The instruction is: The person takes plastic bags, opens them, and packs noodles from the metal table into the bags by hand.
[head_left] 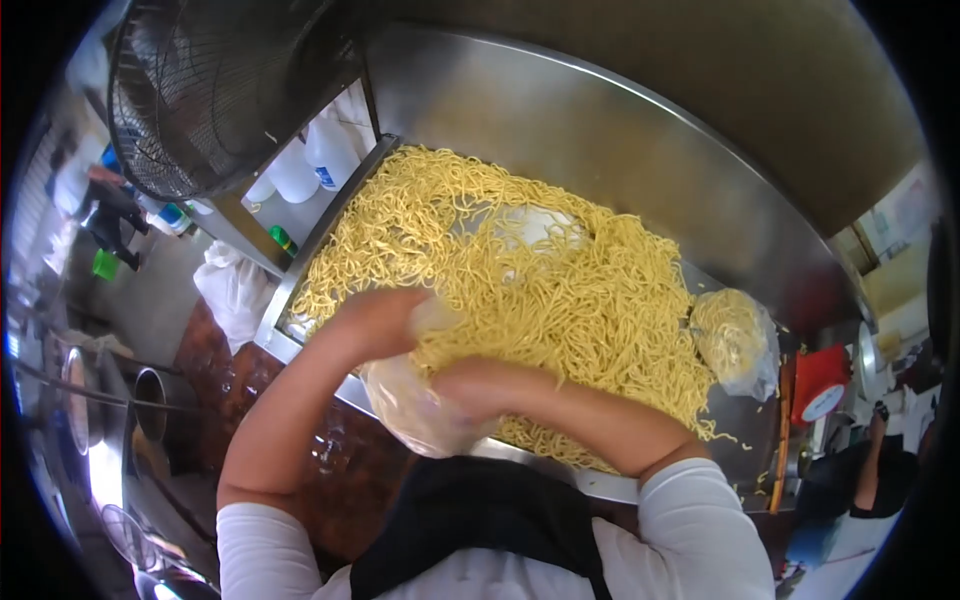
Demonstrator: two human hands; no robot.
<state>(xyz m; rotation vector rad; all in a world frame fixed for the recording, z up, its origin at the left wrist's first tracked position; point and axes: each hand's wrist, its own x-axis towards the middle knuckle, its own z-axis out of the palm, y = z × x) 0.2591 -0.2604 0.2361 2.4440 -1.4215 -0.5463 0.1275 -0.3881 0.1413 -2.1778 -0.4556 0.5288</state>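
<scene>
Noodles [600,330] lie in a wide, tangled layer over the metal tabletop [738,420], reaching up to the front rim beneath my arms. My left grip [398,322] is over the near left part of the heap, blurred, and I cannot tell whether its fingers are spread or pinching strands. My right grip [460,388] is at a thin plastic bag [412,412] by the front rim; its fingers are lost against the film, so I cannot tell whether they pinch it or are spread. The two hands are near each other, wrists bent inward.

Handling this well, I judge, calls for a light, loose touch: strands this tangled probably drag their neighbours along, and squeezing could crush them. Film this thin would likely stretch or slip, so a broad hold seems safer than a fingertip one. Working low over the heap should limit strays, like those at the right, near a bag of noodles [735,340], a wooden rod [783,430] and a red scale [822,385].
</scene>
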